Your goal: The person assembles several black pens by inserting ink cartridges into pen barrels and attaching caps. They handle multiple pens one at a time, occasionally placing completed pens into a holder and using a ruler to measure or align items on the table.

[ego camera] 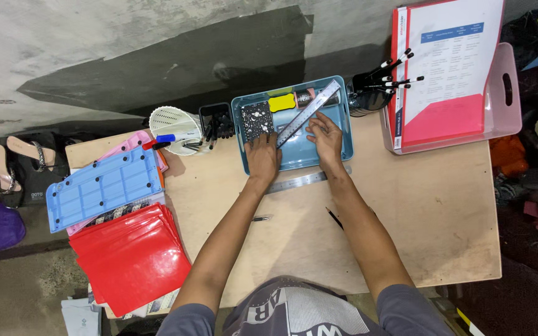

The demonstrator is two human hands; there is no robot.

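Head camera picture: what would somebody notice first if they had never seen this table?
Probably the blue tray at the far middle of the wooden table, where the left hand and right hand both rest beside a slanted metal ruler. Next, the bright red folders piled at the near left corner. A pink bin with a red and white folder stands at the far right.

At the far right corner of my wooden table (443,205), a white printed sheet with a blue header band (453,59) stands tucked in an upright red plastic folder (443,118). Off the left edge, on the floor, a black rectangular box (32,186) shows a small white label (31,195) on its side.
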